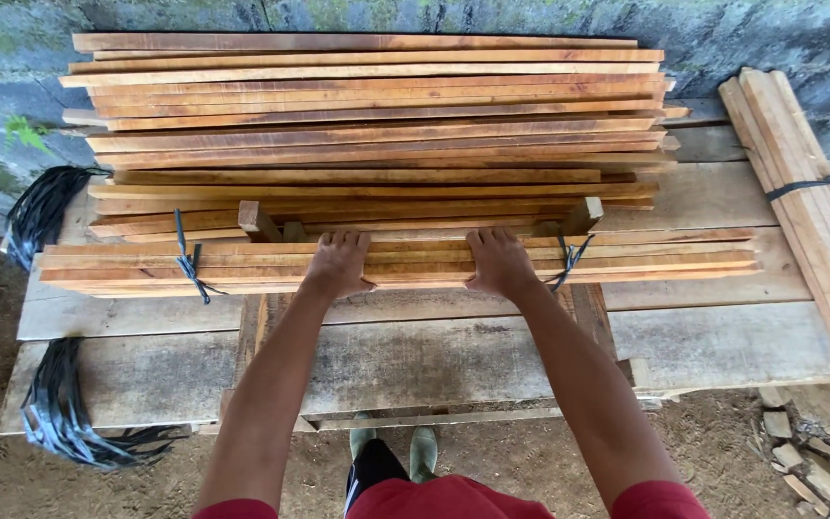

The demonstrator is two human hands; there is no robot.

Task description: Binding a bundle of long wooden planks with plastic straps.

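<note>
Tied slat bundle (146, 261) under both hands

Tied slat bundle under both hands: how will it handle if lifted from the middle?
The slat bundle is long and thin, so its ends may sag. Black ties near both ends should keep it together. Both the left hand and right hand grip centrally, suggesting balance.
</note>
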